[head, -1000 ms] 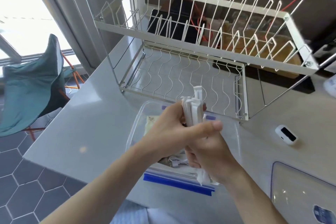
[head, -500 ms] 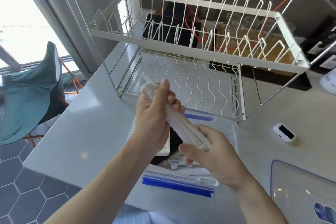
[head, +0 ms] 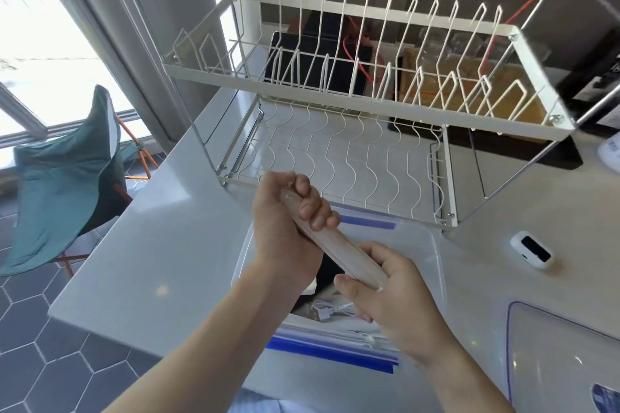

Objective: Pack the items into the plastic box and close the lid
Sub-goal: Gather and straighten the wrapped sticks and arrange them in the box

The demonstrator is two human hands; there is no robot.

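Both hands, left (head: pixel 285 228) and right (head: pixel 385 288), grip a pale bundle (head: pixel 339 245) slanted above the open box (head: pixel 432 255), so packing seems underway; next it must be lowered flat inside, then the lid (head: pixel 557 345) fitted.

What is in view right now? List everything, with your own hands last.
plastic box: one, clear with blue clips, open on the counter below the hands
bundle of sticks: one, pale, held slanted over the box
cable: one, white, inside the box
lid: one, clear with blue trim, on the counter to the right
dish rack: one, cream wire, two tiers, behind the box
small device: one, white with dark face, right of the box
chair: one, teal, on the floor at left
left hand: grips the bundle's upper end
right hand: holds the bundle's lower end
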